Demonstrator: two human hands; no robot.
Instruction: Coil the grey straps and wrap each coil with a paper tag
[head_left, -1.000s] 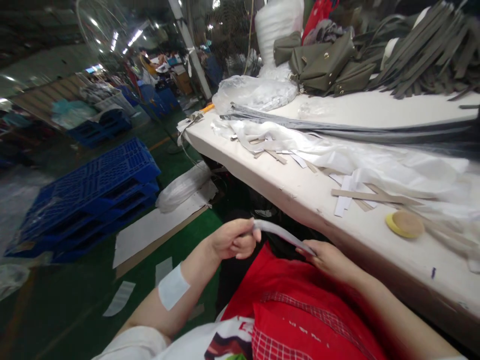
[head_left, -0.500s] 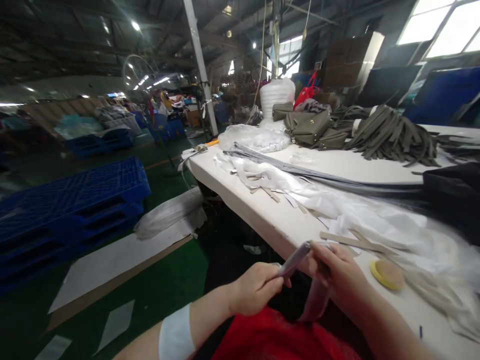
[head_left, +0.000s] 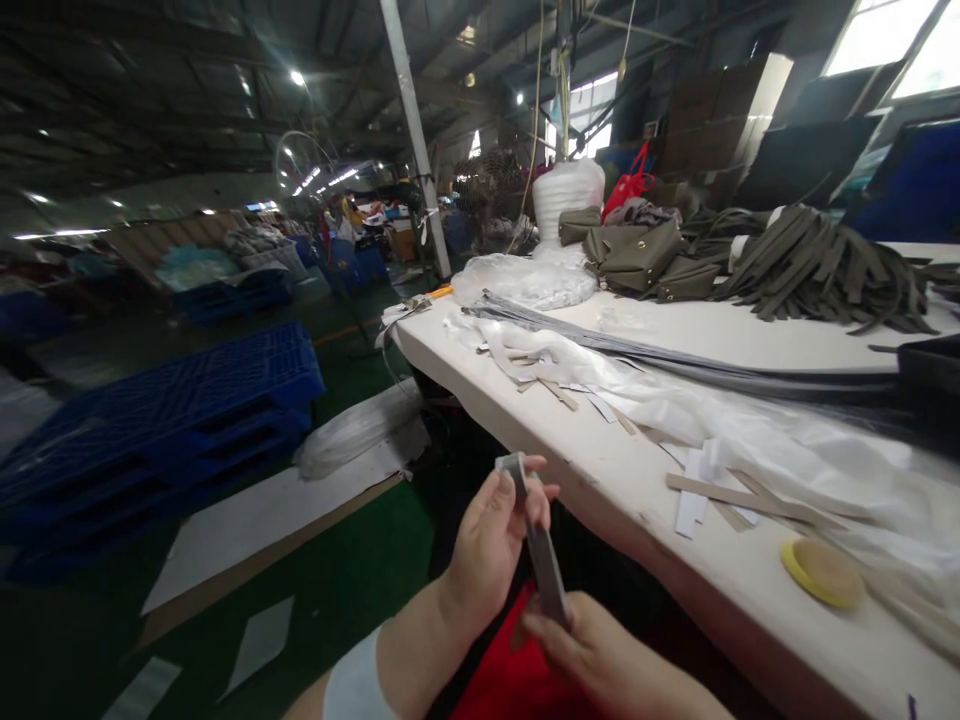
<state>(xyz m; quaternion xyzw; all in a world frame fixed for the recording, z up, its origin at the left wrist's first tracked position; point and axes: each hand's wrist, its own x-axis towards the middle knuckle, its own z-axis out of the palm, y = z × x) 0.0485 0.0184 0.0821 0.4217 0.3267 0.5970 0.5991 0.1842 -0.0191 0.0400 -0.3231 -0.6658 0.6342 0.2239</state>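
Between my two hands runs a grey strap (head_left: 547, 572), a flat strip folded over at its upper end. My left hand (head_left: 486, 540) pinches that folded end between thumb and fingers, some of its other fingers stretched past the strip. Lower down, my right hand (head_left: 581, 635) is closed round the other end of the strip, near my red clothing (head_left: 499, 665). Both hands are in front of the table's near edge, off its surface. What the strip does inside my right hand is hidden.
On the white table (head_left: 510, 405) lie a roll of yellow tape (head_left: 821, 572), beige strips (head_left: 739, 497), white sheeting (head_left: 787, 430), long grey strips (head_left: 675, 368), olive bags (head_left: 634, 250) and a heap of olive straps (head_left: 832, 265). Blue pallets (head_left: 172, 420) stand on the floor to the left.
My left hand has turned upward and holds the folded end upright. My right hand has moved down and left, away from the table edge. The view has shifted slightly left.
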